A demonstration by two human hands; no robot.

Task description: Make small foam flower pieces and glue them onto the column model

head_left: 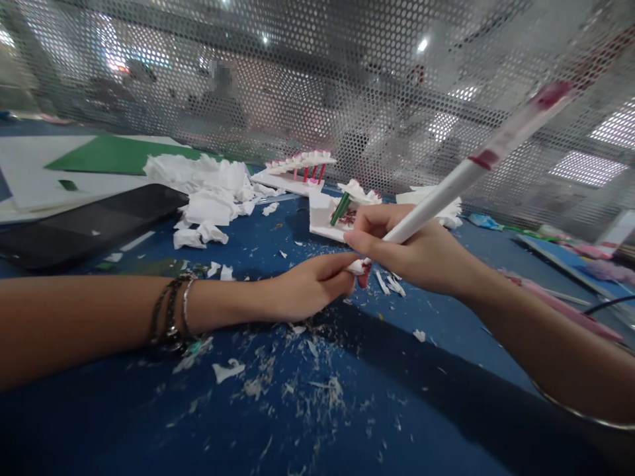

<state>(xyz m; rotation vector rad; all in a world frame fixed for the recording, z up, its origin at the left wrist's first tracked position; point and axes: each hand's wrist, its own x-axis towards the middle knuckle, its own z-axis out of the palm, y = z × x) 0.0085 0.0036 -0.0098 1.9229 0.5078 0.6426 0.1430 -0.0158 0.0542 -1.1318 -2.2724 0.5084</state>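
Two hands are seen close together over the blue table (pixel 446 344). A white marker (pixel 446 192) is gripped by the right hand (pixel 421 251), fingers clamped round its lower part. Its long axis is slanted, tip pointed down-left, red-marked end up-right toward the mesh screen (pixel 347 66). A small white piece (pixel 356 266) is pinched tight by the left hand (pixel 302 287) fingertips right at the tip, just above the table. Paper scraps (pixel 208 192) are scattered all around

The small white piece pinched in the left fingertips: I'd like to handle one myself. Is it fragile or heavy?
Probably very light: the left hand pinches the small white piece with fingertips alone. Likely crumbly, judging by white flakes strewn on the blue table.
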